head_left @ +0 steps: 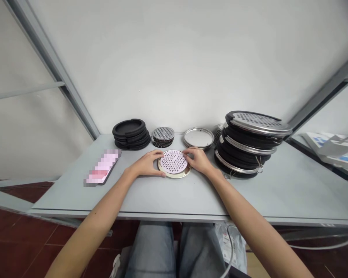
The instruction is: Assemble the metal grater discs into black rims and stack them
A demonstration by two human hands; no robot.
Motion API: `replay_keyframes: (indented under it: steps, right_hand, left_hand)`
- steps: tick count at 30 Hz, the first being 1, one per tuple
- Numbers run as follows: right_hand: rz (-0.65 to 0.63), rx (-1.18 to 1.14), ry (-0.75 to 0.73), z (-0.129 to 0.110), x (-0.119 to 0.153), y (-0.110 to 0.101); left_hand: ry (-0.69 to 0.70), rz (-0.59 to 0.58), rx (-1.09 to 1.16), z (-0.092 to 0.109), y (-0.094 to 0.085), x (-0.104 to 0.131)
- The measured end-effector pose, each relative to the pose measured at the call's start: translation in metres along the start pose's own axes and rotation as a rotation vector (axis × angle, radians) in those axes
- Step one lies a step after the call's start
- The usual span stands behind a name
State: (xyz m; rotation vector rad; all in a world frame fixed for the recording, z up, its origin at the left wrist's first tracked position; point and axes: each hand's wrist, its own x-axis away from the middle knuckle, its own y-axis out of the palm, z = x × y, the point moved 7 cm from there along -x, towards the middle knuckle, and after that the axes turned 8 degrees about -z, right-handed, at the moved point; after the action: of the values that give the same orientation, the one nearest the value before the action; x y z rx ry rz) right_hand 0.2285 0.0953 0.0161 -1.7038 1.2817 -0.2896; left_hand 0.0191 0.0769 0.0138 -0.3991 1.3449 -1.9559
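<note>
A shallow round metal dish (178,176) lies on the table in front of me, with a round perforated plate (174,162) over it. The plate sits off-centre towards the back left, so the dish's rim shows at the front and right. My left hand (147,164) grips the left side of the dish, thumb at the front and fingers behind. With bent fingers, my right hand (198,159) pinches the plate's right edge; its fingertips are partly hidden. Behind stand a stack of small perforated plates (163,133) and a stack of shallow metal dishes (198,137).
Black rubber rings (131,133) are stacked at the back left, near a phone (104,168) lying on the table (162,199). On the right rises a tall stack of assembled black-ringed round drains (249,146). A wall closes off the back, with metal frame posts (63,85) beside it.
</note>
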Motion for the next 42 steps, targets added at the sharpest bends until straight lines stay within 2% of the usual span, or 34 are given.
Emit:
replay_keyframes:
  steps: [7,16,21,26,37,42]
  right_hand:
    - [0.001,0.04,-0.064,-0.002,-0.001,0.004]
    - [-0.054,0.038,-0.041,0.004,-0.002,0.009]
    - [-0.063,-0.034,0.07,0.009,-0.003,0.007]
    - [-0.01,-0.169,0.182,0.02,-0.004,0.01]
    - [0.047,-0.377,0.256,0.037,-0.01,0.021]
    - [0.055,-0.35,0.273,0.038,-0.009,0.021]
  left_hand:
    - [0.021,0.048,0.02,0.001,-0.002,0.0]
    - [0.016,0.023,0.012,0.002,0.001,-0.001]
    - [-0.032,-0.023,0.04,0.001,0.001,-0.001]
    - [-0.035,-0.019,0.075,0.002,0.0,-0.001]
    - [-0.063,-0.017,0.079,0.003,0.0,-0.002]
    - [-0.046,-0.031,0.1,0.004,0.002,-0.003]
